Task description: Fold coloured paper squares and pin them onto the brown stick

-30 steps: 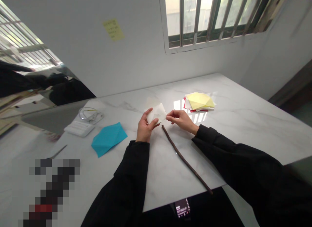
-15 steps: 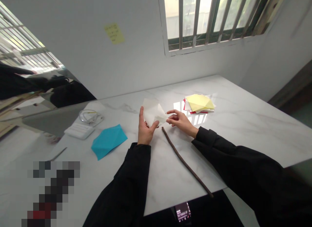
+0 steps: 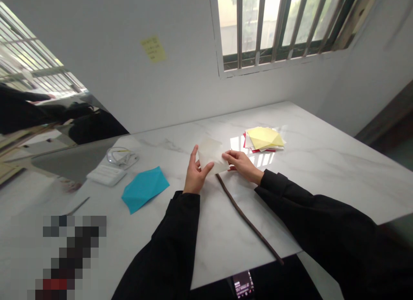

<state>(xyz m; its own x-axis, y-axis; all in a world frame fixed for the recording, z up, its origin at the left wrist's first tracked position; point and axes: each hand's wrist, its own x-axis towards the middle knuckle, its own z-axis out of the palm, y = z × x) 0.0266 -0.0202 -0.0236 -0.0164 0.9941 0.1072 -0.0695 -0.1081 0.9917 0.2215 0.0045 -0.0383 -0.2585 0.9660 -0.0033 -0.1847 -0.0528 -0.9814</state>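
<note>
A translucent white sheet of paper (image 3: 211,155), folded at an angle, is held up between my two hands above the marble table. My left hand (image 3: 195,175) grips its lower left side between thumb and fingers. My right hand (image 3: 241,163) pinches its right corner. Just below them, a thin, dark, crooked stick (image 3: 248,219) lies on the table, its upper end nearly under the paper. A blue folded paper (image 3: 144,189) lies left of my left hand. A stack of yellow, white and red papers (image 3: 263,139) lies beyond my right hand.
A white flat box (image 3: 106,175) and a white cable (image 3: 121,158) sit at the table's left. A mirror (image 3: 64,132) stands along the left side. A phone (image 3: 243,285) shows below the table's near edge. A pixelated patch covers the lower left.
The white paper and both hands have shifted slightly to the right. My view has tilted a little, so the table sits lower in the picture.
</note>
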